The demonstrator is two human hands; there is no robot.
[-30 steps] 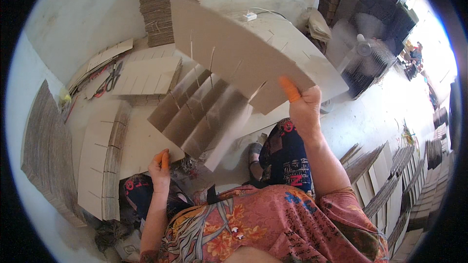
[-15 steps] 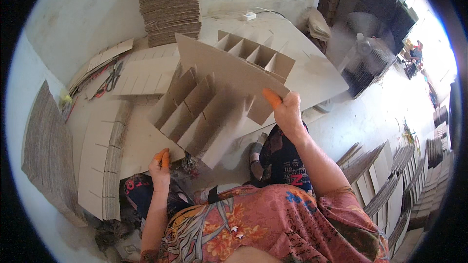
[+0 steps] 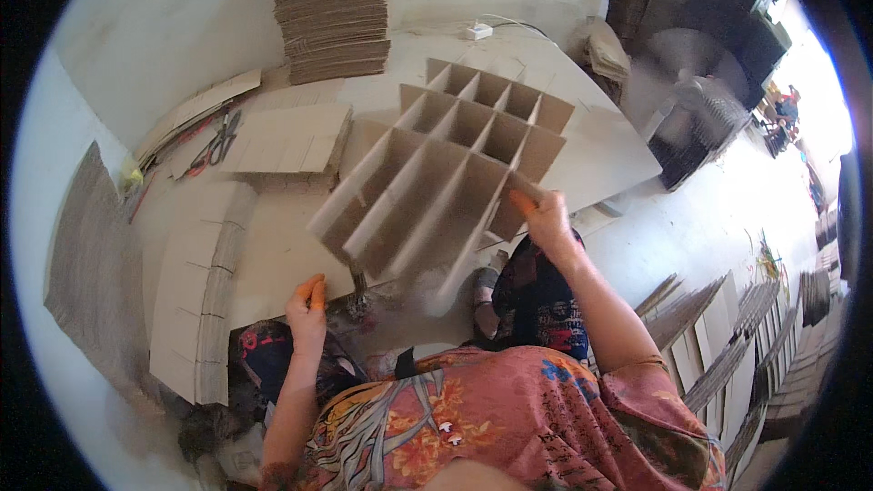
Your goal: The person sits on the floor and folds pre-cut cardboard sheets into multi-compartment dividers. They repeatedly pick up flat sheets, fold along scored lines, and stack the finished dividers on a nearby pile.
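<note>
Near the middle of the frame a cardboard divider grid (image 3: pixel 446 182) lies opened out into rows of cells, its far end toward the upper right and its near edge hanging over the low surface (image 3: pixel 273 264) toward the person. At the grid's lower right corner the right hand (image 3: pixel 546 218) is closed around a strip end, orange-tipped fingers (image 3: pixel 523 203) pinching the card. Lower left of centre, the left hand (image 3: pixel 307 314) rests at the surface's near edge with its fingers loosely curled, holding nothing that I can make out, and apart from the grid.

A tall stack of cardboard sheets (image 3: pixel 329 9) stands at the upper centre. Piles of slotted strips (image 3: pixel 286 138) lie left of the grid, with scissors (image 3: pixel 216 141) beside them, and a fan (image 3: pixel 687 82) stands at the upper right.

With only one corner gripped, the grid looks likely to skew or fold flat if pulled sideways, since the strips merely slot together. A hard tug could also lift strips out of their slots or crease the thin card at the pinch
</note>
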